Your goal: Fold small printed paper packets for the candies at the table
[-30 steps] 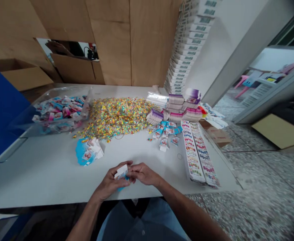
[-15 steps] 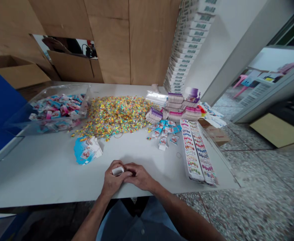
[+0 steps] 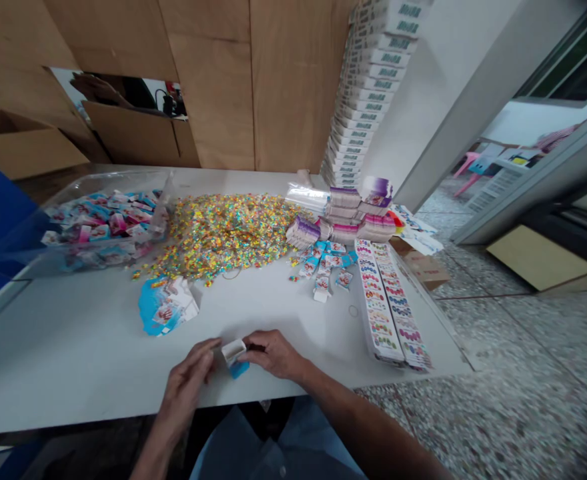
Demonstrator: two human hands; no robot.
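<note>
A small blue and white carton (image 3: 235,358) with an open top is held near the table's front edge. My right hand (image 3: 272,355) pinches it by its right side. To its left, my left hand (image 3: 188,377) is apart from the carton, fingers stretched out and holding nothing. Beyond the left hand lies a fanned stack of flat blue and white cartons (image 3: 167,307). Several small blue boxes (image 3: 325,267) are scattered farther off to the right. A broad heap of tiny colourful wrapped pieces (image 3: 233,230) spreads over the back middle of the table.
A clear plastic bag (image 3: 108,223) full of small boxes lies at the left. Bundles of purple and pink cards (image 3: 346,217) stand at the back right. Two long stacks of printed nail-design sheets (image 3: 381,307) lie at the right edge. White boxes (image 3: 368,100) are piled high behind.
My left hand has let go of the carton and moved left, its fingers straightening. The carton stays in my right hand, with more of its blue side showing.
</note>
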